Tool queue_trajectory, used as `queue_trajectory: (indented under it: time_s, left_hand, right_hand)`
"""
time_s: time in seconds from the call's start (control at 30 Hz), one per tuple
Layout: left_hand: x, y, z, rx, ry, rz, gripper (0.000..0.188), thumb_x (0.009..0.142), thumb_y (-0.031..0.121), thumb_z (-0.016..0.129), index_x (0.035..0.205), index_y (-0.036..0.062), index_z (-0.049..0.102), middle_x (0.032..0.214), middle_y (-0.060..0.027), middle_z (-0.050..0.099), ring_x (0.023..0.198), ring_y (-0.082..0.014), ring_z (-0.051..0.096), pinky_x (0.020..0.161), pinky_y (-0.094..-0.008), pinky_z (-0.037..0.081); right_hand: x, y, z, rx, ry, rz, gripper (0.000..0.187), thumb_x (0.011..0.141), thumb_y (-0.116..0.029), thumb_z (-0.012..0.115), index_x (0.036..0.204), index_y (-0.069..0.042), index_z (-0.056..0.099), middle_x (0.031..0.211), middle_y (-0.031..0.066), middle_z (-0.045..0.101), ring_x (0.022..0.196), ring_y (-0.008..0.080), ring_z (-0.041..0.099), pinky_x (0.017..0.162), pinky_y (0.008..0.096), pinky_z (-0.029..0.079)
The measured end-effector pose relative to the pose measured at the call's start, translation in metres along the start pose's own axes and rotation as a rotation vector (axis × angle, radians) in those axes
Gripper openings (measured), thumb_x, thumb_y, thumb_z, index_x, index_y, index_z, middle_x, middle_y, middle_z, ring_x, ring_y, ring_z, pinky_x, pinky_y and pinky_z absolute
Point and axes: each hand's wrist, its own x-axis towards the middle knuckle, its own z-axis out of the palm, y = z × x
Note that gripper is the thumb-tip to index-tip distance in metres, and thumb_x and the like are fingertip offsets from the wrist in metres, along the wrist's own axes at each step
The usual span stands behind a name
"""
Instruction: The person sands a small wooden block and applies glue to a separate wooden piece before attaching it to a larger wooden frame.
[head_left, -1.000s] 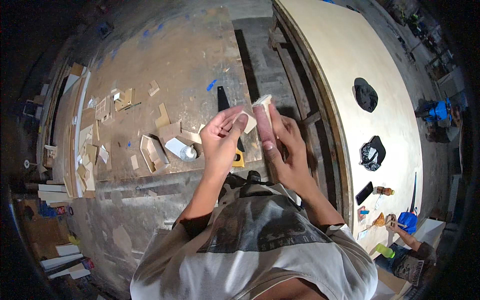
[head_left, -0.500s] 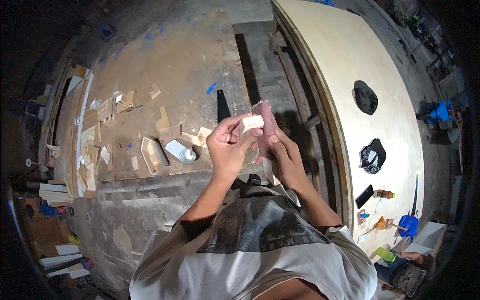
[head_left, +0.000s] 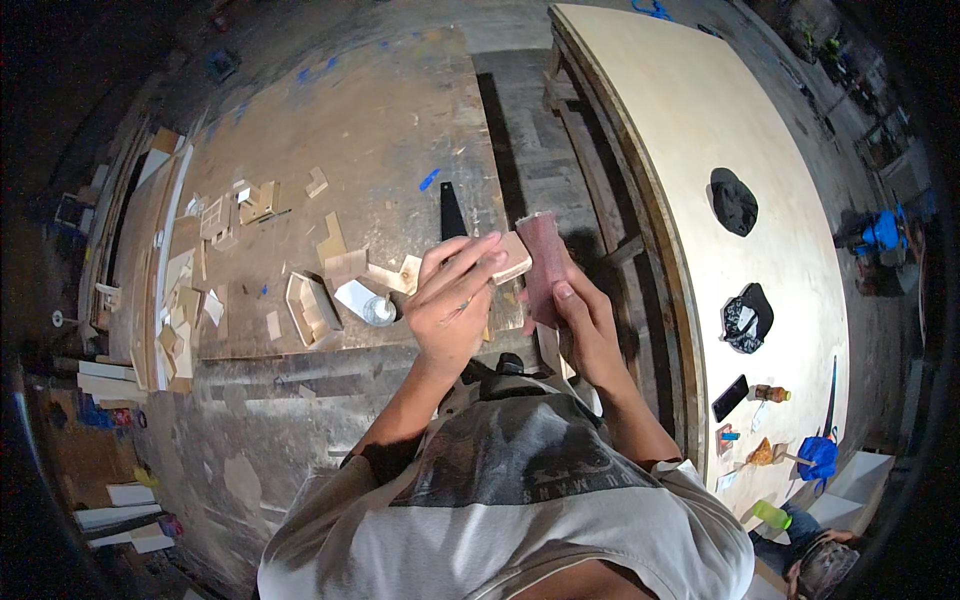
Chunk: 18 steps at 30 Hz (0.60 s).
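In front of my body, my left hand [head_left: 452, 305] grips a small wooden block [head_left: 514, 258], its fingers stretched along the block's upper side. The block's right end is against or very close to a reddish-brown strip of sandpaper [head_left: 543, 262]; whether they touch I cannot tell. My right hand [head_left: 588, 315] is closed on the sandpaper, thumb on the front and the other fingers mostly hidden behind. Beyond my left hand lies a black, tapering saw blade [head_left: 453, 212]. Left of that hand, on the workbench [head_left: 390, 120], are a clear bottle [head_left: 379, 311] and a small open wooden box [head_left: 312, 310].
Wood offcuts [head_left: 345, 266] and small wooden assemblies [head_left: 217, 218] are scattered over the bench's left half. At right, a pale plywood table [head_left: 680, 130] holds two dark caps [head_left: 733, 202], a phone [head_left: 731, 398] and a blue bag [head_left: 818, 458]. Another person [head_left: 825, 567] is at the lower right.
My left hand has turned the block, so a browner face shows instead of its pale end. The left fingers now extend over it. My right hand and the sandpaper have shifted slightly right.
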Motion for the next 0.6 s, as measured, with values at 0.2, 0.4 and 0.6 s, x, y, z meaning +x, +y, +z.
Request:
queue_trajectory:
  time_s: [0.2, 0.4, 0.6]
  left_hand:
    - [-0.006, 0.008, 0.002, -0.232, -0.013, -0.276, 0.043, 0.068, -0.017, 0.066, 0.107, 0.0021, 0.072, 0.126, -0.0189, 0.061, 0.104, -0.0249, 0.063, 0.086, -0.0348, 0.052]
    - [-0.002, 0.017, -0.005, -0.393, -0.095, -0.305, 0.038, 0.082, -0.014, 0.058, 0.119, -0.004, 0.064, 0.128, -0.0204, 0.058, 0.115, -0.0262, 0.059, 0.096, -0.0313, 0.046]
    - [-0.006, 0.017, 0.003, -0.853, 0.056, -0.785, 0.055, 0.09, -0.005, 0.06, 0.14, -0.0049, 0.04, 0.133, -0.0216, 0.053, 0.111, -0.0197, 0.059, 0.095, -0.0287, 0.047]
  right_hand:
    - [-0.005, 0.001, 0.0, -0.009, -0.069, 0.054, 0.041, 0.101, -0.021, 0.045, 0.136, 0.001, 0.046, 0.103, 0.0059, 0.062, 0.097, 0.0123, 0.056, 0.084, 0.0284, 0.046]
    - [-0.004, 0.013, -0.005, -0.111, -0.04, 0.03, 0.042, 0.1, -0.019, 0.049, 0.139, -0.002, 0.045, 0.111, 0.0092, 0.058, 0.102, 0.0148, 0.055, 0.086, 0.0281, 0.046]
    - [-0.004, 0.012, -0.002, -0.526, -0.003, -0.221, 0.053, 0.094, -0.017, 0.058, 0.143, -0.007, 0.041, 0.123, 0.0189, 0.052, 0.109, 0.0255, 0.054, 0.093, 0.0354, 0.044]
